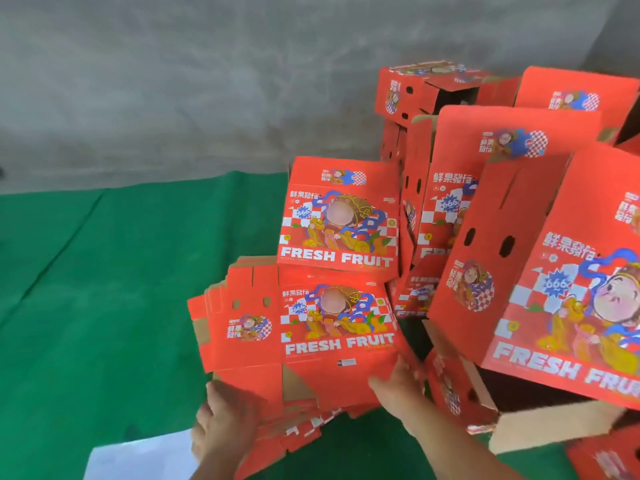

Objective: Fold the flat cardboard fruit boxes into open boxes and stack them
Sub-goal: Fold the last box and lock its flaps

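Green mat (104,271) below grey wall (173,81)

Two hands: left hand (221,424) and right hand (398,384). One stack of flats (304,327), sheet count not discernible. One panel (341,216) stands upright behind it. At least four folded boxes (540,265) at right; the exact number is unclear. One green mat (104,271).

Green fabric-covered floor (104,271) across left and centre of the frame, grey wall behind. Directly on it: stack of flat red printed cardboard fruit boxes (311,327) at lower centre; pile of folded red cardboard boxes (485,188) at right; pale white sheet (138,459) at lower left edge.
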The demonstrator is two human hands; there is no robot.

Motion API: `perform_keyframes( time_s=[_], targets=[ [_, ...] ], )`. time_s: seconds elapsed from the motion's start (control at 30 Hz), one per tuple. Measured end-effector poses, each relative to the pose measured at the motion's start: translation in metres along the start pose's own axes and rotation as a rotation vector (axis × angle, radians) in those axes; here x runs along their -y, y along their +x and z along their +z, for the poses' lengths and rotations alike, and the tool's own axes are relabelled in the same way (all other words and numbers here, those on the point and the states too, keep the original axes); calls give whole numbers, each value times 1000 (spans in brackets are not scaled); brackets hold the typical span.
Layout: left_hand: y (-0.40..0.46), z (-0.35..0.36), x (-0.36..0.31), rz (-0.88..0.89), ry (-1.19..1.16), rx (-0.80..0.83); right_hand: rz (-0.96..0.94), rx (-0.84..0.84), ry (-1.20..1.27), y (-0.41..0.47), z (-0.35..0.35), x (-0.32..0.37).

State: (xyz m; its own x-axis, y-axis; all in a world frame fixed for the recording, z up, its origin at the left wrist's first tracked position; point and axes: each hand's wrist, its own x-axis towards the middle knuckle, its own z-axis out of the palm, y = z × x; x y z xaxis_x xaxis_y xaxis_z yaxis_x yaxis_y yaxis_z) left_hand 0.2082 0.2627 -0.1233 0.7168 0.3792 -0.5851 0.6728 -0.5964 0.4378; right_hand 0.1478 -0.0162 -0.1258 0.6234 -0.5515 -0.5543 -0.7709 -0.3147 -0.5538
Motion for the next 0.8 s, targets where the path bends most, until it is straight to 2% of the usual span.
perform_keyframes(
  time_s=[0.13,0.2,0.27,0.33,0.43,0.57,0.6,0.67,0.7,0.8],
  targets=[
    [2,-14,21,69,106,-40,-11,-61,95,-20,1,-4],
    [-1,-20,21,86,17,6,-36,-64,182,-24,-6,-6],
    [-12,-33,18,178,-141,95,-39,-12,297,-26,-13,-7],
    [-20,-38,19,274,-223,108,-13,11,407,-23,-19,-10],
    [-28,-33,33,271,-198,-6,107,-81,330,-11,-20,-22],
    [-25,-47,56,153,-245,-175,43,-215,299,-23,5,-34],
    [-22,-58,59,182,-275,-207,38,-277,241,-32,11,-33],
    [-31,-74,66,367,-379,-175,46,-388,112,-54,18,-34],
    [-42,-77,70,462,-460,-154,49,-408,144,-66,17,-36],
    [-70,-81,74,573,-615,-192,-10,-311,623,-97,0,-35]
  ],
)
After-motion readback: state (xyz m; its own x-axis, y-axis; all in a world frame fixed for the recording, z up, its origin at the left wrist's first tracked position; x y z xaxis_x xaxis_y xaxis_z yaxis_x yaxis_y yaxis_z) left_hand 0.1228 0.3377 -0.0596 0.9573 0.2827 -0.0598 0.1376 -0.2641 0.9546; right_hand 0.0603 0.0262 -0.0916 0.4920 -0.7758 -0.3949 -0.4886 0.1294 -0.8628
